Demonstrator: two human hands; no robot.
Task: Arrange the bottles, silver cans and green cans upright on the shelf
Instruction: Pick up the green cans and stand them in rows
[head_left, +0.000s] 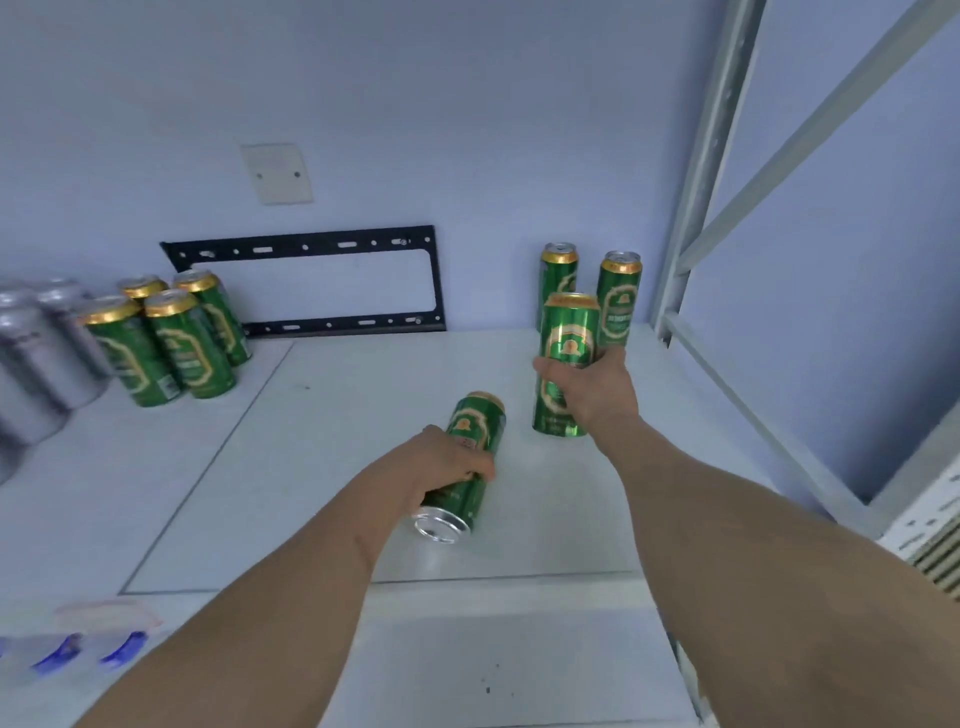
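Two hands each hold a green can with a gold rim and gold emblem; the right hand (589, 387) grips an upright can (566, 338) standing on the white shelf (322, 467), just before two upright green cans (618, 296) at the back right; the left hand (452, 460) grips a tilted can (470, 467), its silver base toward the camera, top pointing toward the wall; four green cans (161, 338) and silver cans (47, 348) stand at the left.
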